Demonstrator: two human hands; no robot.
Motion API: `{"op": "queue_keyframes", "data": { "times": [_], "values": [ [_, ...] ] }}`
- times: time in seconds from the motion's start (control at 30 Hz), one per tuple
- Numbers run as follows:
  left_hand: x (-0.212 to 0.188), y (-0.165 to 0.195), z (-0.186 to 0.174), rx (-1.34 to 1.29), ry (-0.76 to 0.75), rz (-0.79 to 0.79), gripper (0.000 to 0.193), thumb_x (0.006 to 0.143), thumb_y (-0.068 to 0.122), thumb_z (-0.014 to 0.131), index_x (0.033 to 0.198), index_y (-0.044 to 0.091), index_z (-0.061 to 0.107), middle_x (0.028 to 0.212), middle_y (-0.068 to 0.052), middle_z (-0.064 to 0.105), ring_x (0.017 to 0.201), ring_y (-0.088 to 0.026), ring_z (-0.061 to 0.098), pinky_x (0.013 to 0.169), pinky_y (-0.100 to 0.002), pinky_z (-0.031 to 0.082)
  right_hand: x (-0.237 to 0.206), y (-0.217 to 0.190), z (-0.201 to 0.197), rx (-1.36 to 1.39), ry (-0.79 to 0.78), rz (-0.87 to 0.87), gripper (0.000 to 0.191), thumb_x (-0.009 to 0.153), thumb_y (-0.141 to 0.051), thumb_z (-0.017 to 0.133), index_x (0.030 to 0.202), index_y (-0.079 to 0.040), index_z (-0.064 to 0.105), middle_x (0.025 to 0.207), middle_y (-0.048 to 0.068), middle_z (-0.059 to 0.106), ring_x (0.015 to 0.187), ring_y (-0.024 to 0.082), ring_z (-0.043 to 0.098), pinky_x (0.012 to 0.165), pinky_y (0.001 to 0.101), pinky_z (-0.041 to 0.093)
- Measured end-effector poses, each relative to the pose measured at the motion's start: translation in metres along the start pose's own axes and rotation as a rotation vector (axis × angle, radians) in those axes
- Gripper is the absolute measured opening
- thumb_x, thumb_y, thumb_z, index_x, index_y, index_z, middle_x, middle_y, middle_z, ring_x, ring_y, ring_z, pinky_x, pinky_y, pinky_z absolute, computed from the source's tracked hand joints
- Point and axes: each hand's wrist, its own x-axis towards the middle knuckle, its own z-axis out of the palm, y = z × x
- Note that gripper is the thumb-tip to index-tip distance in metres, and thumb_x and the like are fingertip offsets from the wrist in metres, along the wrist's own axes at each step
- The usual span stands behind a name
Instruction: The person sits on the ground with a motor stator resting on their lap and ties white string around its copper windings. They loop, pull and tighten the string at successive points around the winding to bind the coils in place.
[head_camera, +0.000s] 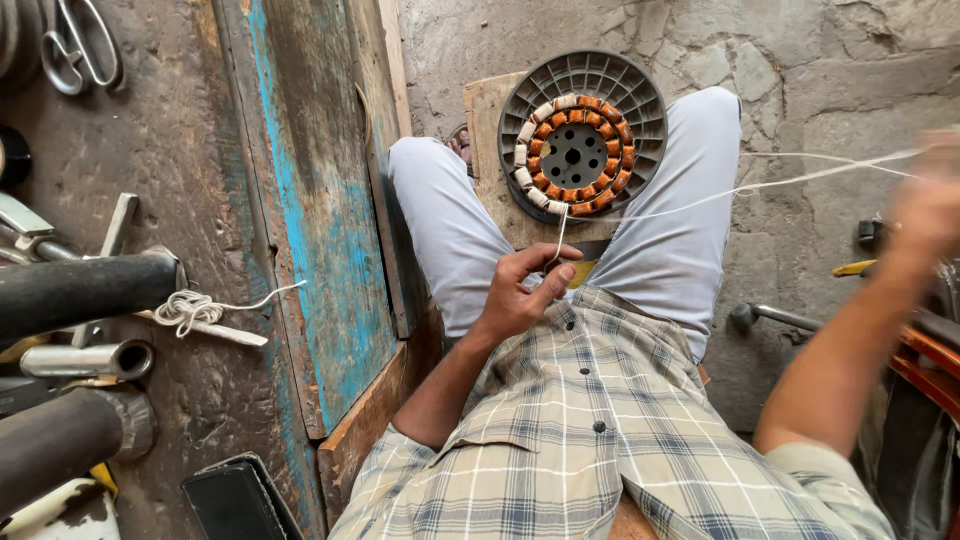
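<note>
Copper coils ring the motor stator (578, 152), which lies flat in a grey ribbed round housing (640, 85) on a wooden board (487, 130) between the person's knees. Part of the ring of coils, on the left and lower side, is bound in white; the rest shows bare orange-brown winding. A white string (760, 184) runs from the lower edge of the stator in two directions: a short stretch drops to the left hand (527, 290), and a long stretch is drawn out taut to the right, across the right thigh, up to the right hand (930, 205). The left hand pinches the string between thumb and fingertips just below the stator, above the lap. The right hand is raised at the right edge of the view and blurred; the string reaches it, but its grasp cannot be made out. The person wears pale trousers and a checked shirt. To the left stands a worn plank with flaking blue paint (315, 200), and beyond it a dirty tabletop (190, 150) carries metal pipes, a bundle of white string (190, 310) on a stick, and scissors (80, 45) at the top corner
</note>
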Motion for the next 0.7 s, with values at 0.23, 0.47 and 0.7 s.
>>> {"op": "queue_keyframes", "data": {
  "times": [0.23, 0.47, 0.7],
  "values": [
    [0.002, 0.022, -0.007, 0.143, -0.055, 0.280, 0.016, 0.096, 0.009, 0.070, 0.111, 0.004, 0.071, 0.099, -0.007, 0.075, 0.096, -0.018, 0.071, 0.092, -0.037, 0.055, -0.060, -0.167, 0.022, 0.772, -0.676, -0.574, 0.021, 0.082, -0.024, 0.086, 0.079, -0.008, 0.073, 0.071, 0.005, 0.074, 0.069, 0.018, 0.070, 0.115, 0.0446, 0.049],
    [0.022, 0.028, -0.023, 0.242, -0.039, 0.503, 0.019, 0.091, 0.001, 0.070, 0.109, 0.008, 0.073, 0.106, -0.007, 0.076, 0.111, -0.021, 0.072, 0.128, -0.054, 0.037, -0.068, -0.150, -0.008, 1.083, -0.355, -0.518, 0.011, 0.089, -0.008, 0.077, 0.100, -0.006, 0.077, 0.064, 0.002, 0.064, 0.063, 0.016, 0.061, 0.084, 0.0357, 0.053],
    [0.033, 0.038, -0.039, 0.296, 0.037, 0.290, 0.026, 0.097, -0.007, 0.065, 0.119, 0.005, 0.073, 0.100, -0.007, 0.074, 0.093, -0.019, 0.075, 0.084, -0.032, 0.062, -0.062, -0.141, -0.009, 0.891, -0.096, -0.236, 0.004, 0.110, -0.011, 0.074, 0.111, -0.008, 0.076, 0.096, 0.006, 0.071, 0.088, 0.016, 0.067, 0.084, 0.0346, 0.054]
  ]
}}
